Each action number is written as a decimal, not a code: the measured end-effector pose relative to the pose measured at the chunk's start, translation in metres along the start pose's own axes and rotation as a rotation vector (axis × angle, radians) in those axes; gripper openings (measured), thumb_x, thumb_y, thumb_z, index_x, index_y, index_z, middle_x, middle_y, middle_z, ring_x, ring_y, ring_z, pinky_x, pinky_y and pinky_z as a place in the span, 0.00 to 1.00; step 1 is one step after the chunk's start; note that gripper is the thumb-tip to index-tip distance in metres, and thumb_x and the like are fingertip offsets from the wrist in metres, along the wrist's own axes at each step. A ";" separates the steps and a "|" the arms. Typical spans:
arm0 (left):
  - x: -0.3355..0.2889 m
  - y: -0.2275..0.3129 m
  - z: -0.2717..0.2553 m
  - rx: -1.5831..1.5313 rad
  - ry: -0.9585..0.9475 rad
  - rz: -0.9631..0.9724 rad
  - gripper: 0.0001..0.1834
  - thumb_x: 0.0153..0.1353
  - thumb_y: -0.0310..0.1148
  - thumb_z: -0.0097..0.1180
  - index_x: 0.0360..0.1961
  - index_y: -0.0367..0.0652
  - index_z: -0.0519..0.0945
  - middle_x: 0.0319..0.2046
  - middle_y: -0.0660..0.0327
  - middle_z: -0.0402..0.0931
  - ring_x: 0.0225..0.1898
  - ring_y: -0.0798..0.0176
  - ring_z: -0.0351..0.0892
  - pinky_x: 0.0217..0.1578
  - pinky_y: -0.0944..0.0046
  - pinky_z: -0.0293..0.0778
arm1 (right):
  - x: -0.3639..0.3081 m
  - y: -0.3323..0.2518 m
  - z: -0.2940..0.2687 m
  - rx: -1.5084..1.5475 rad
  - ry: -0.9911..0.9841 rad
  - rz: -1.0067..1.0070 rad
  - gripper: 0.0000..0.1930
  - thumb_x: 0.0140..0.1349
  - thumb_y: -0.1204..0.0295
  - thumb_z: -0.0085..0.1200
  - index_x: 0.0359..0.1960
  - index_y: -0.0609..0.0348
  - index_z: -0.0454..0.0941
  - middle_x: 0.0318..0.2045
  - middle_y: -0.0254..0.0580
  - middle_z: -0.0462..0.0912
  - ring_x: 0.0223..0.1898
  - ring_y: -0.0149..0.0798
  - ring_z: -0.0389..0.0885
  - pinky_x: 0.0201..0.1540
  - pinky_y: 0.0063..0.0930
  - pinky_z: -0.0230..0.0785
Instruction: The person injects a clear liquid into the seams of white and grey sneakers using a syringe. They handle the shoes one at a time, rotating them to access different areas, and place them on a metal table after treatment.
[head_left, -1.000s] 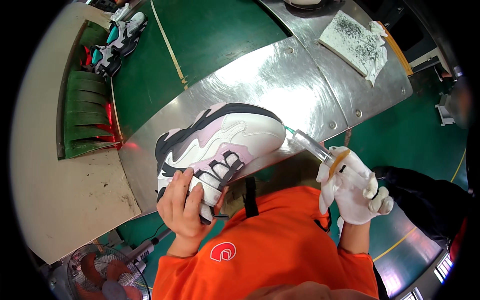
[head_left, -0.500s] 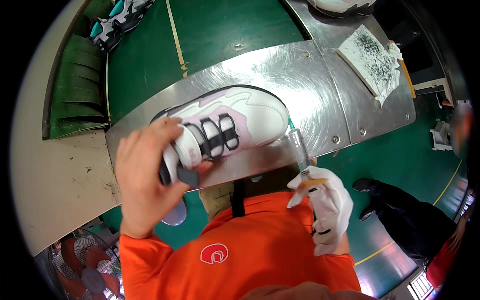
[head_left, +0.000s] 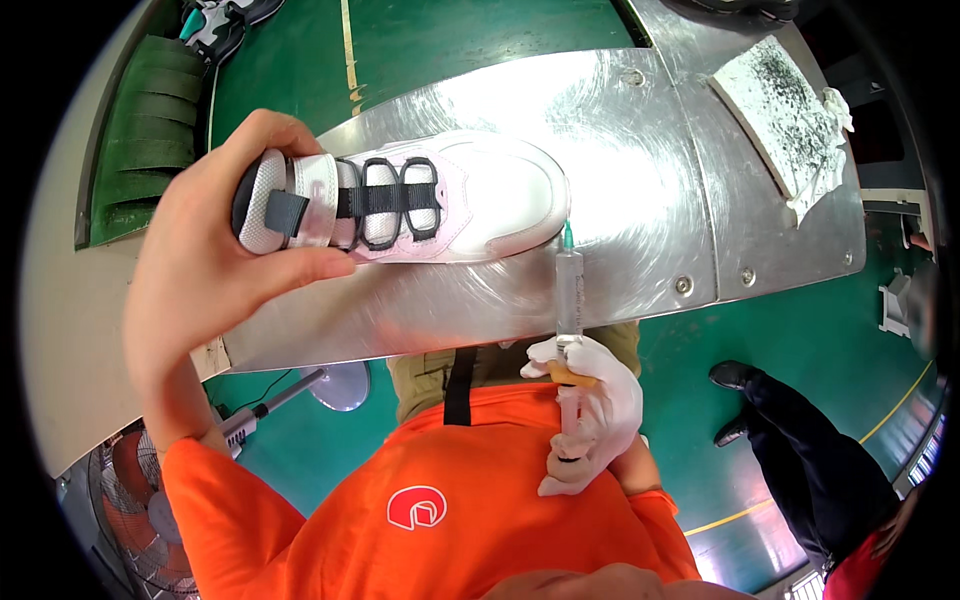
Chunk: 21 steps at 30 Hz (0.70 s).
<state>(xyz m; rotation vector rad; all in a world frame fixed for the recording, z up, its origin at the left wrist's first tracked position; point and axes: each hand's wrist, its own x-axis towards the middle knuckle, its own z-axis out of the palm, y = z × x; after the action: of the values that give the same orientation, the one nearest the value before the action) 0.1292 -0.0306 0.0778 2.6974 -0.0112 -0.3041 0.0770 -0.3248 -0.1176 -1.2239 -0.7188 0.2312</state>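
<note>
1. Head view, surroundings: seeing a black-speckled white pad (head_left: 775, 110) on the right part of the metal table (head_left: 640, 200), other shoes (head_left: 213, 35) by the green belt (head_left: 490, 30) at upper left, green flaps (head_left: 150, 115) below them, a fan (head_left: 135, 515) at lower left and a co-worker's legs (head_left: 790, 450) at right.
2. Head view, hard to make out: losing other shoes at the rim, part of the shoe (head_left: 500, 195) behind the bare left hand (head_left: 205, 235), and the syringe's (head_left: 569, 285) rear partly behind the gloved right hand (head_left: 600, 400); failing to tell touching from nearing at its green tip (head_left: 568, 237) (a very fine gap, if any).
3. Head view, shoe: grasping it by the heel end with the left hand, over the metal table, toe pointing right; showing white and pale pink, with black loops and strap. Gripping the syringe with the right.
</note>
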 end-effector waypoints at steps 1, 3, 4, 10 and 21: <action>0.009 -0.008 -0.010 -0.066 -0.123 0.108 0.43 0.35 0.46 0.79 0.50 0.34 0.73 0.45 0.56 0.75 0.47 0.62 0.75 0.50 0.64 0.70 | -0.003 0.003 0.001 0.000 0.018 0.011 0.50 0.27 0.64 0.72 0.59 0.66 0.64 0.47 0.57 0.77 0.39 0.49 0.81 0.44 0.34 0.75; 0.012 -0.014 -0.044 -0.158 -0.302 0.214 0.47 0.37 0.54 0.75 0.54 0.34 0.72 0.50 0.55 0.74 0.52 0.60 0.73 0.54 0.62 0.68 | -0.005 -0.001 0.006 0.058 0.008 0.039 0.49 0.28 0.66 0.71 0.59 0.66 0.63 0.48 0.56 0.77 0.40 0.48 0.81 0.45 0.33 0.75; 0.029 -0.013 -0.048 -0.177 -0.357 0.262 0.47 0.40 0.57 0.71 0.56 0.35 0.73 0.52 0.55 0.73 0.55 0.59 0.72 0.56 0.61 0.67 | -0.006 -0.001 0.007 0.056 0.021 0.061 0.49 0.28 0.67 0.70 0.60 0.65 0.63 0.48 0.55 0.77 0.41 0.46 0.81 0.46 0.32 0.74; 0.146 0.036 0.025 0.012 -0.785 0.402 0.36 0.58 0.58 0.58 0.58 0.39 0.75 0.53 0.54 0.76 0.54 0.58 0.75 0.53 0.57 0.71 | -0.018 -0.007 0.013 0.188 0.115 0.229 0.47 0.29 0.75 0.63 0.61 0.65 0.62 0.51 0.50 0.76 0.46 0.40 0.79 0.47 0.27 0.70; 0.064 0.021 -0.044 -0.314 -0.261 0.612 0.28 0.52 0.45 0.68 0.45 0.34 0.77 0.39 0.58 0.76 0.43 0.64 0.75 0.47 0.67 0.71 | 0.081 -0.120 -0.012 0.159 -0.044 0.123 0.20 0.67 0.64 0.45 0.55 0.66 0.68 0.37 0.67 0.79 0.31 0.57 0.82 0.31 0.46 0.79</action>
<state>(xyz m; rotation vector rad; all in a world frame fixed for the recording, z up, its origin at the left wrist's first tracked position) 0.2017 -0.0350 0.1118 2.1933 -0.7781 -0.4171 0.1211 -0.3330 0.0204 -1.1153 -0.6509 0.4103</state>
